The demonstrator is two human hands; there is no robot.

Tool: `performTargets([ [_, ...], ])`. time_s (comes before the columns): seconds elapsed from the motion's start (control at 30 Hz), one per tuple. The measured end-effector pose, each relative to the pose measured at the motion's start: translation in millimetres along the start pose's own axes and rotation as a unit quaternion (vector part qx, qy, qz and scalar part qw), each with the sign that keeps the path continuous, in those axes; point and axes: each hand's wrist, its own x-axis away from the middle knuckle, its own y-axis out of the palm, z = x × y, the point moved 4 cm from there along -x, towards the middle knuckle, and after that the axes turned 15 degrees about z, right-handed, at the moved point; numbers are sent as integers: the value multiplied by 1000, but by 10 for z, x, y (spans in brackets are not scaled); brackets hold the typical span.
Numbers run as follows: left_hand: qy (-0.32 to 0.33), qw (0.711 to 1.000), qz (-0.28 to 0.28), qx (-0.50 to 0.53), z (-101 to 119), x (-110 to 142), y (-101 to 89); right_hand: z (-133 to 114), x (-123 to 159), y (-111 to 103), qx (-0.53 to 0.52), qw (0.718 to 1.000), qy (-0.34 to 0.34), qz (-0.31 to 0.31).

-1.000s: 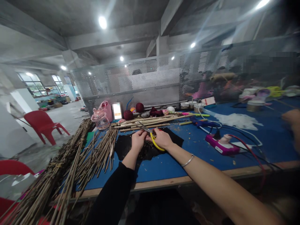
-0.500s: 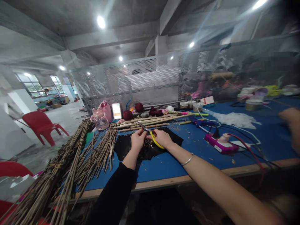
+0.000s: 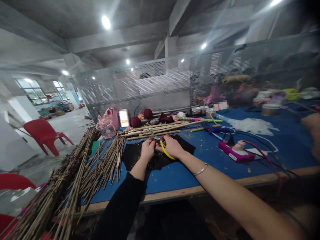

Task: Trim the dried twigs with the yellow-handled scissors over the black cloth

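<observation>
My right hand (image 3: 172, 146) is closed round the yellow handles of a pair of scissors (image 3: 167, 153), whose metal blades point up and to the left. Close beside the blades, my left hand (image 3: 148, 148) is pinched shut; what its fingers hold is too small to make out. Both hands are over a black cloth (image 3: 132, 154) strewn with small pale scraps. Left of the cloth, a spread of thin dry sticks (image 3: 105, 166) lies on the blue table (image 3: 180, 178).
Thicker pale sticks (image 3: 160, 128) lie behind the cloth. A pink jug (image 3: 113, 119), a lit phone (image 3: 124, 118) and dark red balls (image 3: 148, 114) line the back. At right are a purple power strip (image 3: 233, 152) with cables, a glue gun (image 3: 212, 129) and another person's hand (image 3: 311, 125).
The red inner part of the scissors' handles now shows above my right hand, and the handles look spread wider. My left hand has shifted slightly; the other person's hand at right has moved a little.
</observation>
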Motion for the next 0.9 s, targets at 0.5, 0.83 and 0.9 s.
performTargets([
  [0.5, 24, 1000, 2, -3, -3, 7, -1, 17, 14, 17, -2, 999, 31, -11],
  [0.83, 35, 999, 15, 4, -34, -47, -17, 29, -12, 0, 27, 999, 43, -12],
  [0.9, 32, 999, 16, 3, -25, -45, -22, 27, -13, -1, 37, 998, 41, -17],
])
